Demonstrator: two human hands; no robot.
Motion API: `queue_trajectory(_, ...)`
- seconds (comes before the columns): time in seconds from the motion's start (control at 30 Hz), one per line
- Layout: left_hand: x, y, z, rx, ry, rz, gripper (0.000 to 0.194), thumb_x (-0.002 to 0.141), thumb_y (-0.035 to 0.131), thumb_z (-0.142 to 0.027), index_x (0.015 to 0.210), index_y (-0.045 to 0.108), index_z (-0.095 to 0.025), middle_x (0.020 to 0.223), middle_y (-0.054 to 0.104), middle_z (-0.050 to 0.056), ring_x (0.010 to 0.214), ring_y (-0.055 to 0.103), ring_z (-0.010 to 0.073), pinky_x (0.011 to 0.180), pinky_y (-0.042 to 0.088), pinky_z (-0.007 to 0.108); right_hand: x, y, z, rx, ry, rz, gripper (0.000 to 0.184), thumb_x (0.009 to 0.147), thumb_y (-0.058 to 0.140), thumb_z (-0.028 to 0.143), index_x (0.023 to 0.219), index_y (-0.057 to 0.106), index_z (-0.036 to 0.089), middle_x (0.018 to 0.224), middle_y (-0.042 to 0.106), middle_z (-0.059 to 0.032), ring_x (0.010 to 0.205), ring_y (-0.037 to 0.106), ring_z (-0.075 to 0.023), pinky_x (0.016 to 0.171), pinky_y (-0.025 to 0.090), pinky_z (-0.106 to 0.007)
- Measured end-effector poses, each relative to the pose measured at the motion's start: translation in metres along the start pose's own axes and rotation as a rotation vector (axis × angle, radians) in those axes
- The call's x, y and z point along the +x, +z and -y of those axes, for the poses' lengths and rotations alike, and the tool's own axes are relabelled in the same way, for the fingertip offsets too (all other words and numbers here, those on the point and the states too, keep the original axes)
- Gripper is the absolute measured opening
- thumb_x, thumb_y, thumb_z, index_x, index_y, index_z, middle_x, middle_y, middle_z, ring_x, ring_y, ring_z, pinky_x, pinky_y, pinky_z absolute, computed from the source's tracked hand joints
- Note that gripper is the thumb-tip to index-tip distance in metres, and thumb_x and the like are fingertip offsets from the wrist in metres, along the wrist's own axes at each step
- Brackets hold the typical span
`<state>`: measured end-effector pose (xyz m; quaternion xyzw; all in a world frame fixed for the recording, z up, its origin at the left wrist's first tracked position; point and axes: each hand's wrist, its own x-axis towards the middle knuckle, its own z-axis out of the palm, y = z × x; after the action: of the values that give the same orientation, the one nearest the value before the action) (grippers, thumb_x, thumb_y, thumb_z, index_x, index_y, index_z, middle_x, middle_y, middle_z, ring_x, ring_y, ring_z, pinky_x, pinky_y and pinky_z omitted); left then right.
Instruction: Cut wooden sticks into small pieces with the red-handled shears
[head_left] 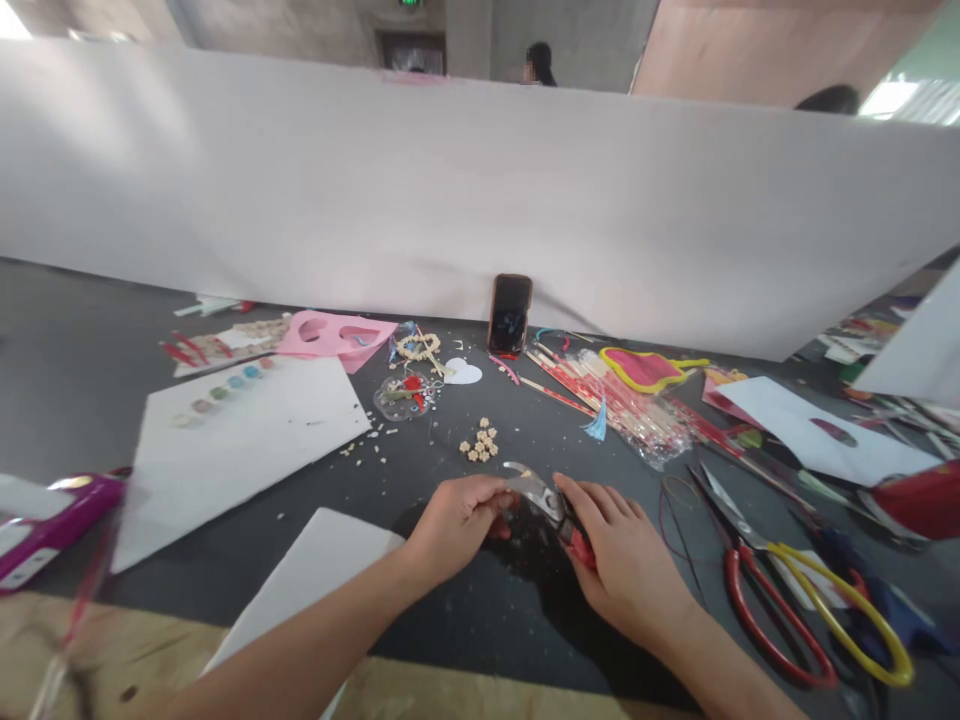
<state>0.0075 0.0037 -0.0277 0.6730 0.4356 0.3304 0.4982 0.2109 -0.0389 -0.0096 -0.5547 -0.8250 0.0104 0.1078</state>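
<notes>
Red-handled pliers (pixel 553 506) in palm-down right hand (pixel 626 548), curled left hand (pixel 459 525) alongside

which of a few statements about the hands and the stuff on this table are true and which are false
1. The right hand grips a pair of pliers. True.
2. The phone lies flat. False: the phone stands upright in front of the white board.
3. A cluster of beads lies beyond the two hands. True.
4. The paper heart is blue. False: the paper heart is white.
5. The scissors lie to the right of the right hand. True.
6. The left hand is far away from the pliers. False: the left hand is right by the tip of the pliers.
</notes>
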Motion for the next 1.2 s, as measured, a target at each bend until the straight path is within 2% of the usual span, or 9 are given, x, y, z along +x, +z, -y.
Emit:
queue_trajectory(0.13, -0.0008, -0.0011, -0.0002, -0.028, -0.045, 0.029, 0.023, 0.084, 0.040, -0.025, 0.073, 0.058, -0.014, 0.067, 0.059, 0.001, 0.053, 0.062, 0.0121, 0.049, 0.046, 0.020, 0.0002, -0.0001, -0.0004, 0.018, 0.003, 0.008, 0.054, 0.078, 0.043, 0.019, 0.131, 0.036, 0.018, 0.118, 0.053, -0.0111, 0.103, 0.048, -0.0239, 0.082, 0.040, -0.038)
queue_trajectory(0.33, -0.0019, -0.0033, -0.0027, -0.119, -0.112, 0.105, 0.027, 0.084, 0.042, -0.034, 0.073, 0.057, -0.014, 0.050, 0.056, -0.001, 0.046, 0.059, 0.0121, 0.045, 0.044, 0.019, 0.0000, -0.0022, 0.0010, 0.061, 0.005, 0.029, 0.053, 0.076, 0.044, 0.016, 0.129, 0.038, 0.018, 0.115, 0.054, -0.0110, 0.100, 0.050, -0.0234, 0.084, 0.040, -0.039)
queue_trajectory(0.6, -0.0030, 0.0018, -0.0065, -0.192, -0.158, 0.055, 0.026, 0.081, 0.047, -0.036, 0.074, 0.058, -0.014, 0.049, 0.057, -0.001, 0.046, 0.059, 0.0127, 0.045, 0.046, 0.020, -0.0008, -0.0012, 0.0026, 0.069, 0.023, 0.033, 0.043, 0.078, 0.041, 0.016, 0.122, 0.042, 0.017, 0.107, 0.056, -0.0104, 0.095, 0.053, -0.0216, 0.082, 0.042, -0.035)
queue_trajectory(0.73, -0.0016, 0.0014, -0.0055, -0.186, -0.122, -0.013, 0.021, 0.078, 0.053, -0.035, 0.077, 0.059, -0.015, 0.059, 0.060, 0.000, 0.052, 0.062, 0.0138, 0.049, 0.047, 0.021, -0.0010, 0.0000, 0.0037, 0.056, 0.045, 0.027, 0.043, 0.079, 0.041, 0.017, 0.122, 0.041, 0.018, 0.108, 0.056, -0.0096, 0.094, 0.052, -0.0219, 0.082, 0.042, -0.036)
queue_trajectory(0.87, 0.0000, 0.0000, -0.0017, -0.115, -0.060, -0.073, 0.019, 0.078, 0.053, -0.032, 0.068, 0.060, -0.017, 0.065, 0.061, 0.001, 0.059, 0.061, 0.0144, 0.056, 0.048, 0.021, -0.0011, 0.0010, 0.0035, 0.013, 0.034, 0.010, 0.050, 0.078, 0.042, 0.018, 0.129, 0.037, 0.018, 0.114, 0.054, -0.0103, 0.099, 0.050, -0.0235, 0.082, 0.041, -0.038)
queue_trajectory(1.03, -0.0002, -0.0002, -0.0005, -0.014, -0.029, -0.036, 0.023, 0.082, 0.045, -0.027, 0.071, 0.063, -0.016, 0.064, 0.061, 0.002, 0.059, 0.061, 0.0153, 0.056, 0.048, 0.022, -0.0005, -0.0004, 0.0021, -0.008, 0.009, -0.005, 0.053, 0.080, 0.043, 0.020, 0.132, 0.035, 0.018, 0.118, 0.054, -0.0111, 0.102, 0.049, -0.0235, 0.081, 0.040, -0.038)
queue_trajectory(1.2, -0.0017, -0.0010, -0.0031, -0.059, -0.069, 0.020, 0.025, 0.083, 0.044, -0.029, 0.074, 0.063, -0.015, 0.063, 0.060, 0.001, 0.055, 0.063, 0.0143, 0.051, 0.047, 0.021, -0.0002, -0.0010, 0.0012, 0.012, 0.006, -0.001, 0.052, 0.080, 0.043, 0.020, 0.131, 0.036, 0.019, 0.116, 0.055, -0.0112, 0.100, 0.049, -0.0234, 0.080, 0.040, -0.038)
